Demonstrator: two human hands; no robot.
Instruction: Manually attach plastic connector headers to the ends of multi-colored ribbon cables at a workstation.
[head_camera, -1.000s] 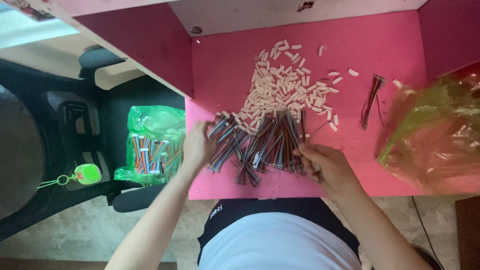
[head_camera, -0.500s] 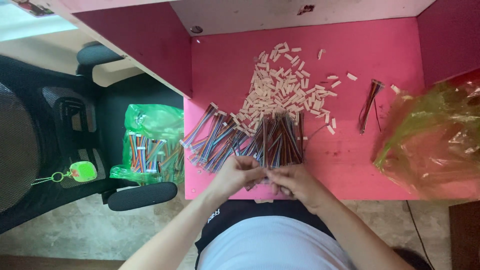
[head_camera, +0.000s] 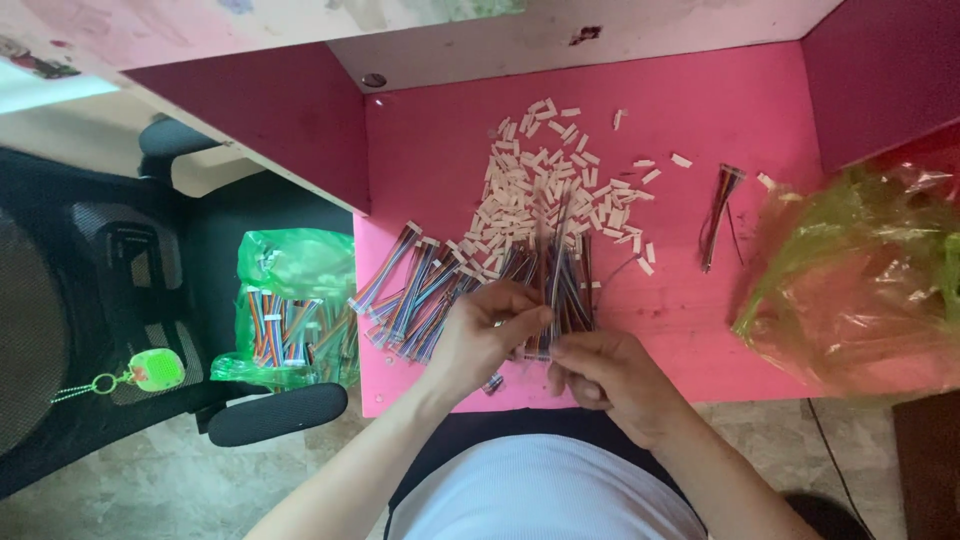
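A pile of short multicoloured ribbon cables (head_camera: 430, 285) lies fanned out on the pink table (head_camera: 690, 330). Behind it spreads a heap of several small white plastic connectors (head_camera: 545, 190). My left hand (head_camera: 485, 335) and my right hand (head_camera: 605, 375) meet at the table's front edge. Both pinch the near end of one upright bundle of ribbon cable (head_camera: 560, 275), which stands up toward the connector heap.
A small separate cable bundle (head_camera: 720, 210) lies right of the connectors. A crumpled green and orange plastic bag (head_camera: 860, 290) fills the right side. Left of the table, a green bag of more cables (head_camera: 290, 320) rests on a black office chair (head_camera: 120, 300) with a green keyring (head_camera: 155, 368).
My hands have come together from the two sides of the pile to the front edge. They have lifted one cable bundle out of the pile.
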